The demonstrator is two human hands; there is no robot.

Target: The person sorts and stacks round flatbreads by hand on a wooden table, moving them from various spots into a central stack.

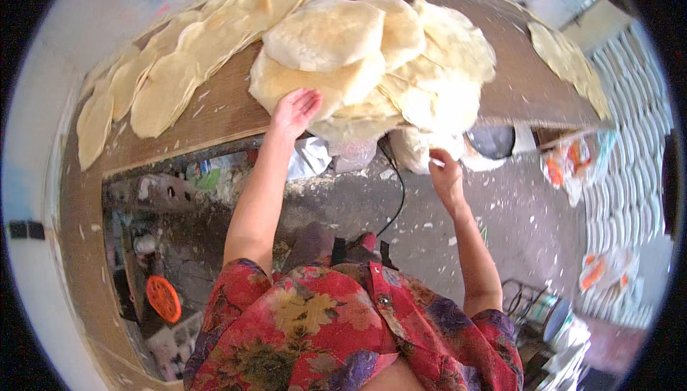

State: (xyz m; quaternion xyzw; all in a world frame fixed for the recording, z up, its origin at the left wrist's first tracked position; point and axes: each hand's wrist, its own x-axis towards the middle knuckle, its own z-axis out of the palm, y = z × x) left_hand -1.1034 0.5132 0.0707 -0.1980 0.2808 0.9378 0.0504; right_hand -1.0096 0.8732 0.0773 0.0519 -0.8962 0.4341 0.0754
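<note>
A large overlapping pile of thin round flatbreads (322,37) lies on a brown wooden table, some overhanging its front edge. My left hand (298,112) is over the pile's near left edge, flat, with fingers extended and nothing held. Whether it touches the bread is unclear. My right hand (445,171) is lower, just in front of the table edge. Its fingers are curled, with a bright gap by the thumb. Behind it sits a rounded whitish bundle (410,149). I cannot tell whether the fingers pinch anything.
More flatbreads (163,93) overlap along the table's left side; another group (569,63) lies at right. The brown table (515,96) curves around me. A black cable (400,192) crosses the littered floor. Plastic bags with orange contents (571,163) and an orange disc (163,298) are at the sides.
</note>
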